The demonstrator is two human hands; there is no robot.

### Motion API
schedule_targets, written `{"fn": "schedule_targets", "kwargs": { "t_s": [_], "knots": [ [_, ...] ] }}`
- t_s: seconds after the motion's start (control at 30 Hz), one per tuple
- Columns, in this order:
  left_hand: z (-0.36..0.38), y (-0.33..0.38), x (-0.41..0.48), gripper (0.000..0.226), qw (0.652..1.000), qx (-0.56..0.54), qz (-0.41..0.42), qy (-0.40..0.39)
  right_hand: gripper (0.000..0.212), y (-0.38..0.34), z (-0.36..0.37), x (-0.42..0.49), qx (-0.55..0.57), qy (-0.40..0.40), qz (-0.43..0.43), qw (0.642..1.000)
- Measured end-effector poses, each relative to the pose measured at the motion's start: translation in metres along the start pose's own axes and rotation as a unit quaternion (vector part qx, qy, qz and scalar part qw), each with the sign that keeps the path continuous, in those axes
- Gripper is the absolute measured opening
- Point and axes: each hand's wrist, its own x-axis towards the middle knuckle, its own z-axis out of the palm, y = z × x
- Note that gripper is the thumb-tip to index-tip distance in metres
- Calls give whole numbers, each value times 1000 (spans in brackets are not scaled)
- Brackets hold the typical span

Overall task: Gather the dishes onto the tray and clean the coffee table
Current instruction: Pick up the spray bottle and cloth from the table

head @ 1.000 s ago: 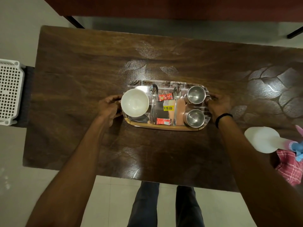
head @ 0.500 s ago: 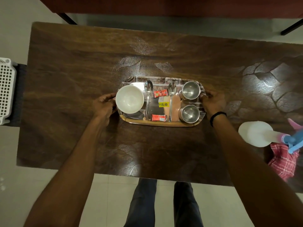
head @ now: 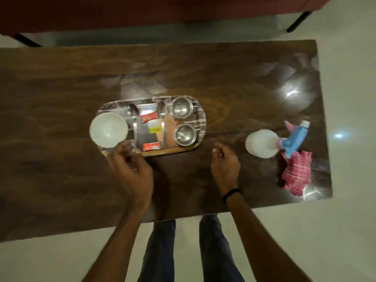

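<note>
An oval steel tray (head: 200,121) lies on the dark wooden coffee table (head: 61,98). On it sit a white bowl (head: 108,129) at the left end, two steel cups (head: 181,107) (head: 184,134) at the right, two spoons (head: 133,112) and two red sachets (head: 149,116). My left hand (head: 130,169) hovers at the tray's near left corner, fingers loosely curled and holding nothing. My right hand (head: 224,163) is over bare table right of the tray, fingers curled, also holding nothing.
A white spray bottle (head: 261,143) with a blue and pink trigger lies on its side at the table's right end, beside a crumpled red checked cloth (head: 297,174). A dark red sofa (head: 142,11) runs along the far side. My legs stand at the near edge.
Both hands have let go of the tray's ends and drawn back toward me. My view has shifted right, so the white basket at the left is out of sight.
</note>
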Motion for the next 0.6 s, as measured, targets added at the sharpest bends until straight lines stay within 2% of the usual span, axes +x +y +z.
{"fn": "schedule_targets", "kwargs": {
  "t_s": [0.13,0.23,0.33,0.4,0.47,0.53,0.6],
  "knots": [
    [46,64,-61,39,984,-47,44,-165,22,47,-39,-26,-16,29,24,999],
    [86,104,-94,64,951,-44,78,-295,19,81,-75,-27,-6,105,59,993],
    [132,130,-119,88,918,-11,108,-381,19,109,-114,-15,-9,171,38,985],
    [161,141,-128,98,911,3,99,-400,33,125,-130,3,-57,196,33,978],
    [187,152,-137,104,909,17,71,-410,62,141,-144,26,-134,201,62,968],
    [208,159,-145,108,909,25,48,-414,83,152,-154,47,-199,170,89,961],
    [225,159,-150,105,911,16,46,-410,90,162,-160,64,-231,114,115,959]
  ]
}}
